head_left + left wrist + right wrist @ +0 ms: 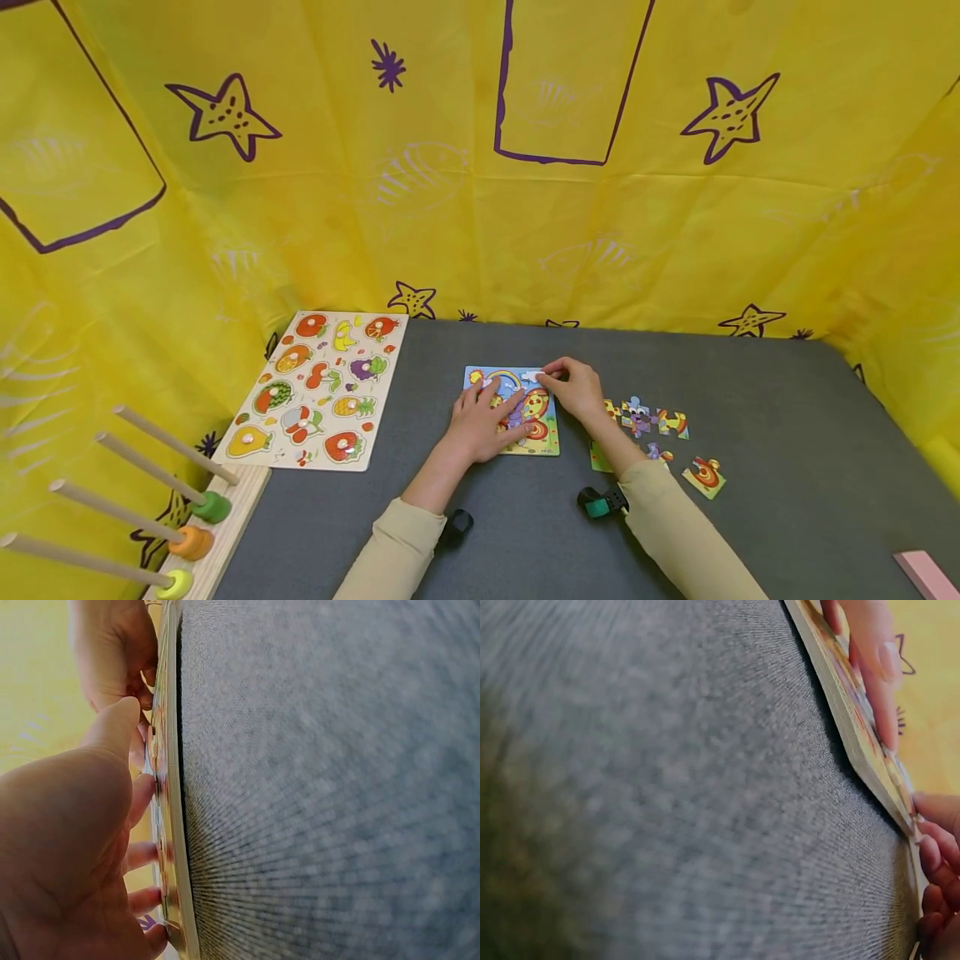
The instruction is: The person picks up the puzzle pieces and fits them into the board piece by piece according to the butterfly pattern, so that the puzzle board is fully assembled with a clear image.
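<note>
Here the left hand [482, 423] touches a rainbow-printed puzzle [536, 407].

1. We count one left hand [480, 423] and one right hand [577, 389], two in all.
2. We see one puzzle board [537, 408].
3. We make out at least six loose puzzle pieces [705, 477], some partly hidden.
4. We find one fruit board [363, 345] with eleven large fruit pieces [272, 397].
5. We count four wooden rods [150, 467] and three colours of rings [212, 507].
6. We spot one pink block [928, 573] and two sleeves [397, 546].
</note>
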A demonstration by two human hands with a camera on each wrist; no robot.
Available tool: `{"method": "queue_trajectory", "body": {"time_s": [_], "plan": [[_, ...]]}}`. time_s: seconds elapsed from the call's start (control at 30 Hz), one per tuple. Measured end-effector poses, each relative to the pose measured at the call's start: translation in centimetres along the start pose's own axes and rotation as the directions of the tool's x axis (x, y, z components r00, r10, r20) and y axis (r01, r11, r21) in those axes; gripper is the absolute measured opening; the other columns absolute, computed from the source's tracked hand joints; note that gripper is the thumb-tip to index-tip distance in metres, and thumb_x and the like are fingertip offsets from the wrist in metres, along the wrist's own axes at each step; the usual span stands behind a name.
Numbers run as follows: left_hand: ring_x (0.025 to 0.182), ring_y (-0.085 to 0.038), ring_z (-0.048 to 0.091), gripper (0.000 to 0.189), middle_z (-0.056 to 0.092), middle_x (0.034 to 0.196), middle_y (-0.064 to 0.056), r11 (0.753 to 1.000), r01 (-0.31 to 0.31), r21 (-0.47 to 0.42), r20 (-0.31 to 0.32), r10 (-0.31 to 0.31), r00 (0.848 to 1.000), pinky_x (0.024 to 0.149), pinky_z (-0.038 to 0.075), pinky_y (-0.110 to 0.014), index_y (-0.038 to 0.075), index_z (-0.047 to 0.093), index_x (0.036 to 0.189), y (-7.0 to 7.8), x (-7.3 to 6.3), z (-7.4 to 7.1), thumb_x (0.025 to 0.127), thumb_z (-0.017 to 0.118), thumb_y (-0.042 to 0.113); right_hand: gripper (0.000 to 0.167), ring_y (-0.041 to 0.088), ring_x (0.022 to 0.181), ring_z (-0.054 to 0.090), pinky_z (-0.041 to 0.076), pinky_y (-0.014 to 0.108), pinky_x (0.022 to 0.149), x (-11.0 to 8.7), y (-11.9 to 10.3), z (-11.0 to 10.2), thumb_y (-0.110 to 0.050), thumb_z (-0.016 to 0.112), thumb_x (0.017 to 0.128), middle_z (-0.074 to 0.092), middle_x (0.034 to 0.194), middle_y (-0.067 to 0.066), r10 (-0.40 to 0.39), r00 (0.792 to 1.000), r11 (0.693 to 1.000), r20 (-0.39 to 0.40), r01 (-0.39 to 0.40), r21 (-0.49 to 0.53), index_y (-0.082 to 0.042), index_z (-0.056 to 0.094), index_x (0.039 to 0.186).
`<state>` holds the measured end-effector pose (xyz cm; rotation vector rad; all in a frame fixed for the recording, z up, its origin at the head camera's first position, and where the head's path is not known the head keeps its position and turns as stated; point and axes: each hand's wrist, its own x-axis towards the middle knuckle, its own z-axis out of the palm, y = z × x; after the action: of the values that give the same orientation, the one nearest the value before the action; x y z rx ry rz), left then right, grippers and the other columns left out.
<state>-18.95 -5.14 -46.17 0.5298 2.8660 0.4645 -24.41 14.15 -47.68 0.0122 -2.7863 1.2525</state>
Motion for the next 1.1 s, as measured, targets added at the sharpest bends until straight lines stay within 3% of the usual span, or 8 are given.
{"method": "queue_trajectory", "body": {"time_s": [0.37, 1.1], "plan": [[0.142, -0.041, 0.017, 0.066, 0.024, 0.158, -0.012, 1.0, 0.008, -0.001, 0.01, -0.008, 1.0, 0.111, 0.02, -0.059, 0.032, 0.04, 0.15, 0.28, -0.04, -0.13, 0.092, 0.048, 0.064, 0.024, 0.022, 0.081, 0.058, 0.043, 0.035, 0.074, -0.07, 0.12, -0.12, -0.029, 0.075, 0.087, 0.065, 0.085, 0.004, 0.011, 1.0, 1.0, 0.009, -0.01, -0.023, -0.007, 0.072, 0.097], [0.142, -0.04, 0.019, 0.067, 0.027, 0.157, -0.013, 1.0, -0.021, 0.019, -0.024, 0.021, 0.999, 0.11, 0.02, -0.059, 0.032, 0.04, 0.15, -0.15, 0.14, 0.41, 0.092, 0.049, 0.064, 0.024, 0.024, 0.079, 0.056, 0.043, 0.039, 0.074, 0.04, 0.18, 0.3, -0.026, 0.076, 0.086, 0.063, 0.083, 0.006, -0.057, 0.998, 0.997, -0.014, 0.056, -0.044, -0.004, 0.069, 0.096]]}}
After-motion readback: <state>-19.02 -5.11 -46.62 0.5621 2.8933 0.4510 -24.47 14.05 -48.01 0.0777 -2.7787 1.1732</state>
